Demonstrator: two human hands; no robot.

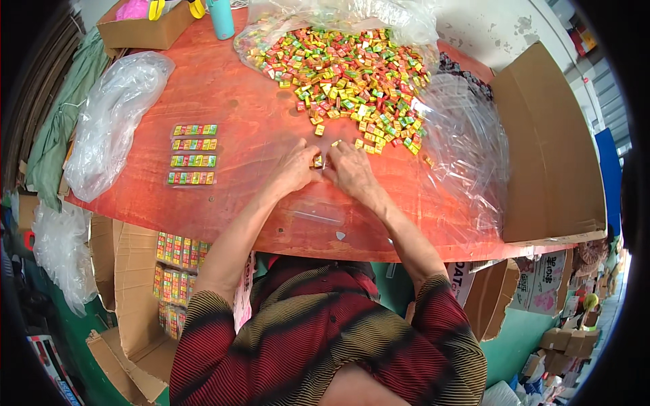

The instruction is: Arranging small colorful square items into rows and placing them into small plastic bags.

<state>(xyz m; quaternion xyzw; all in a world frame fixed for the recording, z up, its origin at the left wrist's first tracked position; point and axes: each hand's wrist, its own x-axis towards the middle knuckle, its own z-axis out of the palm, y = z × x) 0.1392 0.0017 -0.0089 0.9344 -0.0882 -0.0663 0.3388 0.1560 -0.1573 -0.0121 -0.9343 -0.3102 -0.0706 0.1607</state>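
My left hand (296,169) is closed, its fingers pinching a tiny coloured box (317,162) near the middle of the red table. Close beside it, my right hand (352,170) has bent fingers, with a tiny yellow box (336,143) at its fingertips. Something clear, perhaps a plastic sleeve, shows between the hands, mostly hidden by fingers. Beyond them spreads a large pile of tiny yellow, red and green boxes (352,74). To the left lie several neat rows of the same boxes in clear sleeves, the nearest row (191,178) among them.
Clear plastic sleeves (467,149) lie heaped on the right, beside a tall cardboard flap (548,142). A crumpled plastic bag (122,122) rests at the left edge. Below the table, a carton (139,291) holds packed rows. A turquoise bottle (221,19) stands at the back.
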